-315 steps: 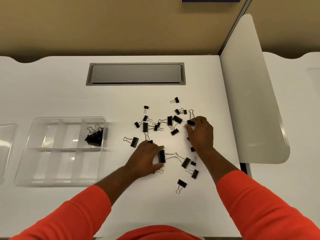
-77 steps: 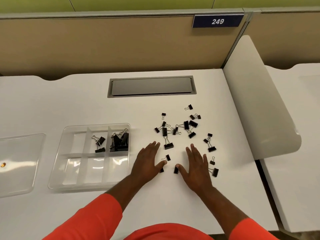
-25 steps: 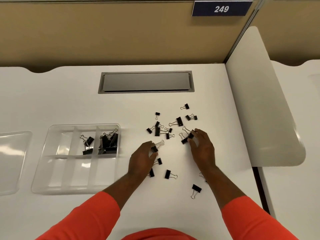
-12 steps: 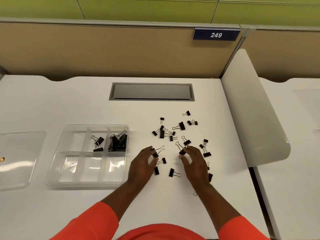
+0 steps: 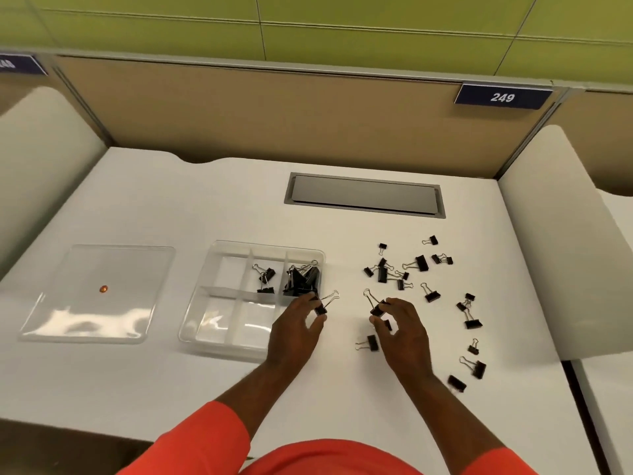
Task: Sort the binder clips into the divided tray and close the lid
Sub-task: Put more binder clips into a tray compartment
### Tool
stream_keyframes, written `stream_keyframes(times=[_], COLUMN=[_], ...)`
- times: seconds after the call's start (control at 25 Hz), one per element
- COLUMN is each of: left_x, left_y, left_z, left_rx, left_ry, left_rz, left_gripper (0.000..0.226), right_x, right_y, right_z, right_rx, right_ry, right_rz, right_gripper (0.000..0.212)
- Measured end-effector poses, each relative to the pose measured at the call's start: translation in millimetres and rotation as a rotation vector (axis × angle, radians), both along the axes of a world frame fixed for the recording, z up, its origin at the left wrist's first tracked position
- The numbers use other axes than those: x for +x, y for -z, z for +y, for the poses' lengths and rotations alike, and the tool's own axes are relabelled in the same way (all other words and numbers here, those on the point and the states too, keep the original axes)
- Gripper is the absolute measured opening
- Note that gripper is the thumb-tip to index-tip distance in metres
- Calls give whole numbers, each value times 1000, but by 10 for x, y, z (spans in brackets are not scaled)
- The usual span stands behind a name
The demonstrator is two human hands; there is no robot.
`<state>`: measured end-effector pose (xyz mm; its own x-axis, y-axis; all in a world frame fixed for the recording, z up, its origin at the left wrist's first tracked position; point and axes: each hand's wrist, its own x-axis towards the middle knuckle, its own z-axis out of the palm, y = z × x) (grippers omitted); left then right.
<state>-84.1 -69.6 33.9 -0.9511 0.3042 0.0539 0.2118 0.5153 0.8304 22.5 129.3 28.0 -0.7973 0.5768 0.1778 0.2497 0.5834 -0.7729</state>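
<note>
The clear divided tray (image 5: 202, 323) sits left of centre on the white desk. Its far right compartment holds a pile of large black clips (image 5: 303, 279); the far middle one holds two smaller clips (image 5: 265, 279). My left hand (image 5: 296, 329) pinches a black binder clip (image 5: 322, 307) just off the tray's right rim. My right hand (image 5: 402, 329) pinches another clip (image 5: 376, 308) above the desk. Several loose clips (image 5: 419, 264) lie scattered to the right. The clear lid (image 5: 92, 293) lies flat, left of the tray.
A grey cable hatch (image 5: 364, 195) is set into the desk behind the clips. White curved dividers stand at the right (image 5: 561, 255) and the left (image 5: 37, 166). A small orange dot (image 5: 103, 289) shows on the lid. A tan partition rises behind.
Both hands have lifted a clip each off the desk. My left hand has moved left toward the tray's right rim. The view has tilted up and shifted left.
</note>
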Motion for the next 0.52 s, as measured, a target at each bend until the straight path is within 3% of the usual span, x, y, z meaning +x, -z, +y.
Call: stream_keyframes(times=[0.52], left_x=[-1091], left_y=[105], left_z=[-971], left_rx=[-24], left_ry=[-30], left_rz=[66], left_gripper=[32], right_x=[-496], right_y=[-13], right_z=[-1006], right_rx=[-11], right_ry=[37], right_rz=[-78], right_gripper=[25])
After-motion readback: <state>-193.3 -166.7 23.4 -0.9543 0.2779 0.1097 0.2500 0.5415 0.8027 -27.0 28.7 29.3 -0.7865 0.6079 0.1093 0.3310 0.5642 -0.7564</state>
